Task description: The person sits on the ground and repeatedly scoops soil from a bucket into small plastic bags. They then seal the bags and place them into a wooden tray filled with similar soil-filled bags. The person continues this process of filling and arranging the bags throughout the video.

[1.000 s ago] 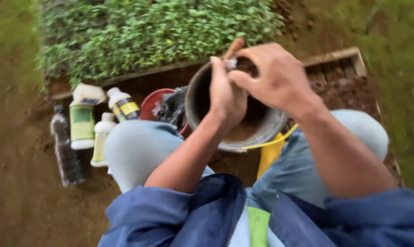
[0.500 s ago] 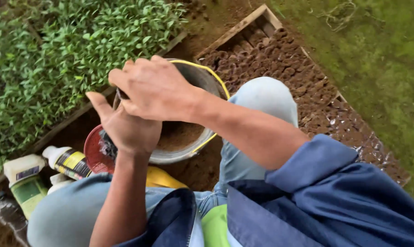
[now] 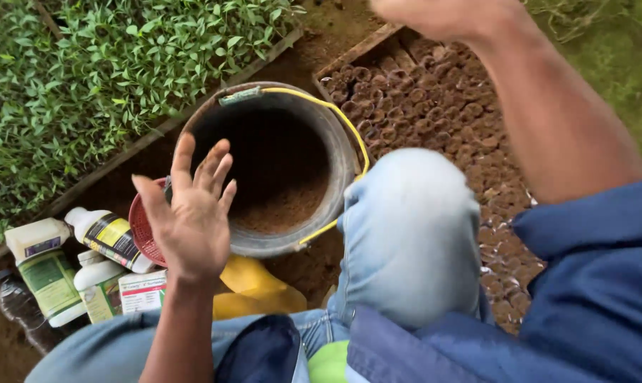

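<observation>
My left hand [image 3: 191, 213] is held open with the fingers spread, palm up, just left of a grey bucket [image 3: 338, 135] with a yellow handle; soil lies in the bucket's bottom. My right hand [image 3: 445, 14] is raised at the top edge of the view, over a wooden tray [image 3: 441, 106] packed with small soil plugs; it is blurred and cut off, so I cannot tell whether it holds anything. My jeans-clad knees frame the bucket.
A tray of green seedlings [image 3: 101, 78] lies at the upper left. White bottles [image 3: 108, 237] and a dark bottle [image 3: 19, 308] stand at the left. A red bowl [image 3: 142, 227] sits behind my left hand, a yellow item [image 3: 257, 291] under the bucket. Grass lies at the right.
My hands were joined over the bucket; they have come apart. The right hand rose toward the soil-plug tray, and the left hand opened beside the bucket. The view shifted.
</observation>
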